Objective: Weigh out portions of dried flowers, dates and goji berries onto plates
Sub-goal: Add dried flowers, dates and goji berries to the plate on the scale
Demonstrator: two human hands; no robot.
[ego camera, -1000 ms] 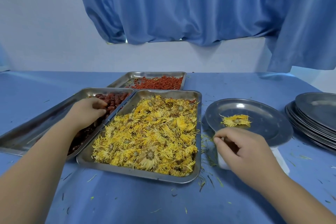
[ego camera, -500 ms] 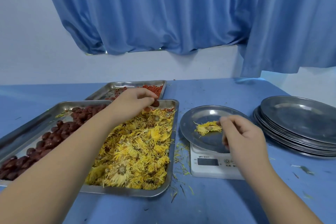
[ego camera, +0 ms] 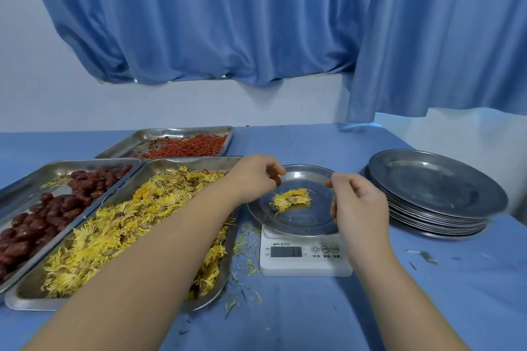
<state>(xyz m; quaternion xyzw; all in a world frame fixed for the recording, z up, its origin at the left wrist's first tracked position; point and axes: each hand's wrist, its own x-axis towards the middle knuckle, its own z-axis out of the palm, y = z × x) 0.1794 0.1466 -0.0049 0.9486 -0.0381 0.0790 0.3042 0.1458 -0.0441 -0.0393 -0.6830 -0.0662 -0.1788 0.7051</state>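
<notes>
Trays fill the left: a rectangular steel tray [ego camera: 25, 179] of dark red dates [ego camera: 57, 208], then a rectangular steel tray [ego camera: 176, 162] heaped with yellow dried flowers [ego camera: 128, 222]. Both run lengthwise away and to the right. A third steel tray [ego camera: 171, 131] of orange-red goji berries [ego camera: 188, 147] lies behind them.

The left forearm crosses the flower tray diagonally. The left hand [ego camera: 253, 177], knuckles up, pinches a couple of dark red dates [ego camera: 276, 179] in curled fingertips above the left rim of a round steel plate [ego camera: 302, 219].

One yellow flower head [ego camera: 291, 199] lies on the plate, which sits on a white digital scale [ego camera: 302, 262] whose display faces the person.

The right hand [ego camera: 359, 202] hovers at the plate's right rim with its fingers curled. I cannot tell whether it pinches anything.

A stack of round steel plates [ego camera: 433, 188] stands at the far right on the blue tablecloth [ego camera: 285, 322], which is strewn with petals. Blue curtains [ego camera: 256, 23] hang over a pale wall [ego camera: 42, 94].
</notes>
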